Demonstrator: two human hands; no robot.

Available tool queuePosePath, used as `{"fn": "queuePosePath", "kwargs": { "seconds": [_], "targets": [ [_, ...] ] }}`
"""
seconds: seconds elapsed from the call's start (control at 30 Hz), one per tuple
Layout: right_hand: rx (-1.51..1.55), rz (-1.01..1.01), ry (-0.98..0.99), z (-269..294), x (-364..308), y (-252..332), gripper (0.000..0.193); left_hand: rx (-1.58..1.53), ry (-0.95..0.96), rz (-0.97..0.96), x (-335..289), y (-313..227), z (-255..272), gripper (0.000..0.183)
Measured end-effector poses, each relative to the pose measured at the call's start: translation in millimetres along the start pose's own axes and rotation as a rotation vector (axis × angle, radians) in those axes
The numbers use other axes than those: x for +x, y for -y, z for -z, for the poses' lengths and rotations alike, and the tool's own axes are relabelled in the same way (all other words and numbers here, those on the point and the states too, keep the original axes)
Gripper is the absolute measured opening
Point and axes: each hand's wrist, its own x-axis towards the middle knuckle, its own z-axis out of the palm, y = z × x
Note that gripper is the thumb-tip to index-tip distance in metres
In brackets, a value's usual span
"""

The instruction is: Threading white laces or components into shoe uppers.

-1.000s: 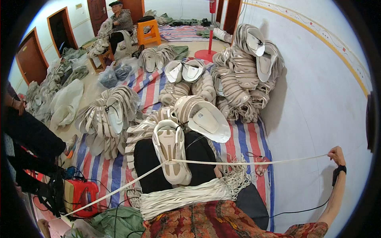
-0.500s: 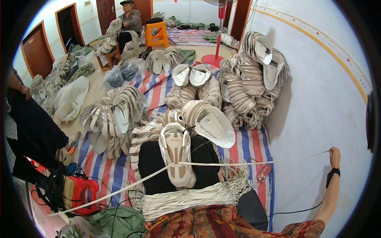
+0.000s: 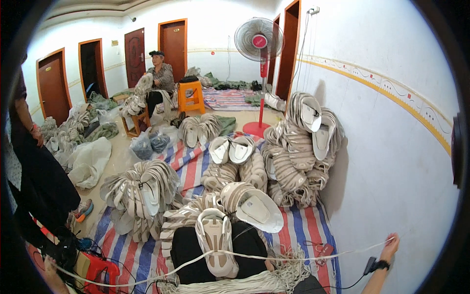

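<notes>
Our left hand (image 3: 50,269) is a blur at lower left where a long, flat off-white lace (image 3: 274,258) runs to it, can't tell the grip; our right hand (image 3: 389,249) pinches it at lower right. Lace was straighter a second ago, now it's sagging, so tension's off, we reckon, though it still looks threaded through the beige-and-white shoe upper (image 3: 214,240) at lower centre.
</notes>
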Motion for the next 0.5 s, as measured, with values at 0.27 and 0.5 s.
{"fn": "queuePosePath", "kwargs": {
  "seconds": [0.27, 0.5],
  "targets": [
    [-0.247, -0.551, 0.635, -209.7, -214.8, -1.8, 0.032, -0.180, 0.614, 0.308, -143.0, -53.4, -222.2, 0.050],
    [-0.030, -0.589, 1.189, -335.5, -282.8, -23.7, 0.012, -0.298, 0.950, 0.512, -238.5, -69.3, -338.5, 0.024]
  ]
}}
